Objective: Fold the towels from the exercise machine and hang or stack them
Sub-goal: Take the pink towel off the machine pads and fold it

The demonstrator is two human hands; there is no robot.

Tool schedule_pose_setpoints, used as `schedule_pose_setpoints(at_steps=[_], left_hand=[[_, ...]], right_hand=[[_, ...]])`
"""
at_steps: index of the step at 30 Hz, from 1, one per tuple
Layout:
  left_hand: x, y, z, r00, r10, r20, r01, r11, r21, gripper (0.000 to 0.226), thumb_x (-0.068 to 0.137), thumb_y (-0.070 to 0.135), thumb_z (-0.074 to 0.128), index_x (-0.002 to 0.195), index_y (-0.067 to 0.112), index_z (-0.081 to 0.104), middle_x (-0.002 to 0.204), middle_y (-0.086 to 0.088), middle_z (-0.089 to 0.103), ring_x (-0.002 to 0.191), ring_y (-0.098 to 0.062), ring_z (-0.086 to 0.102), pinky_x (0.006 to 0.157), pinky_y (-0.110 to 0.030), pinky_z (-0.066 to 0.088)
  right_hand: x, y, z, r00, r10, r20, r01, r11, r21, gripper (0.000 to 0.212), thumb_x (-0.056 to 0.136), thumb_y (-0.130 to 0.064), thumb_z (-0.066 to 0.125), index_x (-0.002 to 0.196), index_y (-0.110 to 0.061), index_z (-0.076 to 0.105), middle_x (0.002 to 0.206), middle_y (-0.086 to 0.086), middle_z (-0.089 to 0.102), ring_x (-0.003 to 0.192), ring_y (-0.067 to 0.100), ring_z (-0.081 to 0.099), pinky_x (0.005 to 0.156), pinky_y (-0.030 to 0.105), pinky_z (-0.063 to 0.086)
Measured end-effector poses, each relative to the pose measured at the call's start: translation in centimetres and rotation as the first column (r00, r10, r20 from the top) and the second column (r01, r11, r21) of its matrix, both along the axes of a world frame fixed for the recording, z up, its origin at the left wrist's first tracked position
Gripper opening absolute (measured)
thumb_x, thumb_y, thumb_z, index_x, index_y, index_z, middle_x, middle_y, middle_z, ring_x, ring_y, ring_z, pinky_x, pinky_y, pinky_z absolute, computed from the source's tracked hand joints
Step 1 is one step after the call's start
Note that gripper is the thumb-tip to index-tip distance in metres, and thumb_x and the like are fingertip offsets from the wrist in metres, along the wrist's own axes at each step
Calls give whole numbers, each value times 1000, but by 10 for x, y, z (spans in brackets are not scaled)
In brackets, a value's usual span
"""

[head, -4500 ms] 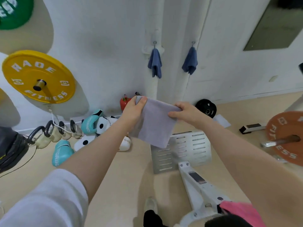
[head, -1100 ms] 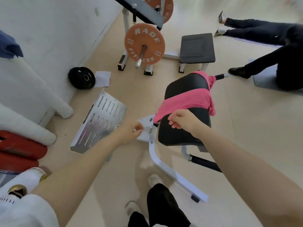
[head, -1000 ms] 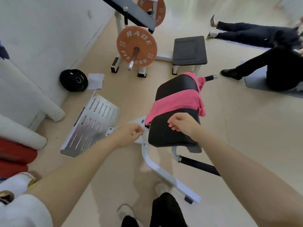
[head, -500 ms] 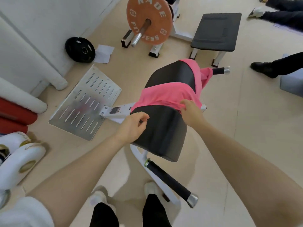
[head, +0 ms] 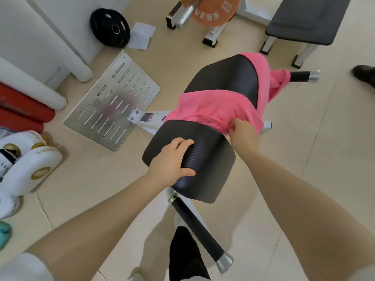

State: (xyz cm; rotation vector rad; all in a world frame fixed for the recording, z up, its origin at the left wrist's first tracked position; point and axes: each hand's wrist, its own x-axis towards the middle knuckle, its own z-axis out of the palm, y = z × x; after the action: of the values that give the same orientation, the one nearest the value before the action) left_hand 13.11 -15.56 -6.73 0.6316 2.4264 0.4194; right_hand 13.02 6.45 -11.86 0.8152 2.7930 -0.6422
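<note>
A pink towel (head: 215,106) lies draped across the black padded seat (head: 194,159) of the exercise machine, with one end hanging off the far right side. My right hand (head: 242,132) pinches the towel's near edge and bunches the cloth. My left hand (head: 172,161) rests flat on the near part of the black pad, fingers spread, holding nothing.
A slotted metal footplate (head: 111,104) lies on the floor to the left. Red and white rolls, white boxing gloves (head: 30,169) sit at the left. A black weight plate (head: 110,27), an orange plate on a bar and a black bench (head: 308,19) stand behind. A handle bar (head: 198,228) sticks out near my legs.
I turned away from the wall hooks and the grey towel to the machine. My right hand took hold of the pink towel's edge; my left hand came down onto the pad.
</note>
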Motion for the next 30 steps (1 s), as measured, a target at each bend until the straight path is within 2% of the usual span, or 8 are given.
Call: schedule_pose_setpoints(at_steps=[4,8,12,16,20,23,26,30], left_hand=[[3,2,-1,1000,22,-10,-22,1000,12,78,78,38,68,143,29,24,148,4,24,130,-23,34,95,-42,45],[9,0,-2,998,53,19,-54,997,56,78,82,34,65,146,24,21,155,1,19,138,-22,28,107,-39,35],[28,-21,14,940,283,189,-327,905,273,62,88,30,59,140,10,31,143,-6,41,126,-20,44,102,-28,37],[52,-70,59,778,622,87,-573,646,505,47,90,20,55,133,11,37,129,-1,47,102,-15,52,87,-28,43],[84,-117,111,845,507,-168,-319,732,602,46,85,24,62,126,9,47,119,2,51,106,-9,48,94,-24,37],[121,-144,135,831,511,-220,-304,747,591,32,82,31,61,103,7,60,98,-2,64,82,-5,54,74,-19,40],[173,-169,148,737,644,-205,-427,678,598,31,73,35,51,87,11,63,79,0,66,69,-8,57,64,-27,42],[256,-209,152,540,819,-195,-614,542,573,5,78,15,55,75,18,55,64,10,55,62,-10,50,58,-20,38]], right_hand=[[-5,-15,27,975,-59,-214,18,982,-189,22,96,-22,42,101,-5,56,100,12,59,93,30,54,79,41,44],[1,-49,82,956,-59,-288,-76,896,-437,12,98,-17,35,104,-13,45,76,-7,47,70,10,44,59,17,36],[17,-83,141,923,4,-385,-226,816,-532,24,96,-9,34,83,-23,48,59,-17,51,53,-6,47,52,9,35],[33,-131,180,932,109,-347,-338,613,-715,18,92,-9,46,82,-5,61,71,13,55,53,9,48,51,15,38],[57,-182,201,869,373,-325,-460,368,-808,18,88,-6,56,91,10,64,75,11,60,71,14,57,66,18,47],[85,-212,221,801,497,-336,-439,105,-892,15,84,1,56,74,0,67,62,-1,67,61,3,62,62,12,49],[113,-235,235,695,633,-340,-366,-95,-926,13,78,-1,54,73,-2,67,64,2,69,60,9,64,59,17,52],[162,-266,244,633,681,-368,-333,-190,-924,17,72,-4,52,77,-5,68,64,2,68,58,9,63,58,18,51]])
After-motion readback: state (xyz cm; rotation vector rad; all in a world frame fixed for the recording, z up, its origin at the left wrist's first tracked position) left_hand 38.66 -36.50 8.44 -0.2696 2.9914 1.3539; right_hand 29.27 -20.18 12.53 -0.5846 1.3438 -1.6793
